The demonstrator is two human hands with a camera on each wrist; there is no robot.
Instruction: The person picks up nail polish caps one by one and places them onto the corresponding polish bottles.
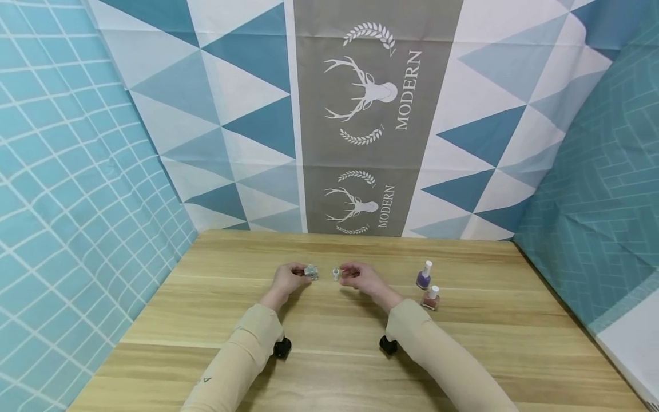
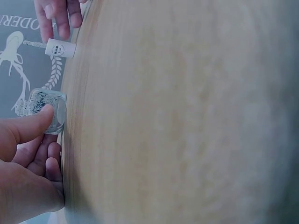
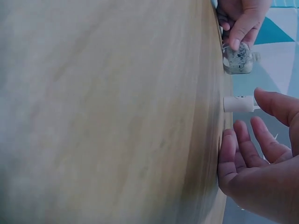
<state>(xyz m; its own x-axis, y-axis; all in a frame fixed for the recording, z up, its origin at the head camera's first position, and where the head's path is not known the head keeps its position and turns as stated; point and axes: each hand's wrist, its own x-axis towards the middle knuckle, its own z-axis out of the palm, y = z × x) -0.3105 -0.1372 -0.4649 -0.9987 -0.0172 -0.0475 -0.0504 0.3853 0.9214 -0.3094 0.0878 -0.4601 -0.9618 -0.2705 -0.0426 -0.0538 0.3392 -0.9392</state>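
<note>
My left hand (image 1: 287, 280) pinches a small clear nail polish bottle (image 2: 57, 101) with dark speckles, its thumb across the glass. The bottle's neck is uncapped. To its right, a white nail polish cap (image 3: 236, 104) stands upside down on the table, its speckled brush (image 2: 34, 44) pointing up. Beside that cap is my right hand (image 1: 362, 278), its fingers spread and slightly bent. In the right wrist view the thumb (image 3: 275, 103) comes close to the brush stem, while the other fingers (image 3: 246, 151) are apart from the cap.
A purple nail polish bottle (image 1: 423, 279) and a pinkish-brown one (image 1: 430, 300), both with white caps, stand right of my right hand. The wooden table (image 1: 329, 366) ends at a patterned cloth backdrop (image 1: 355, 114), with blue cloth along both sides.
</note>
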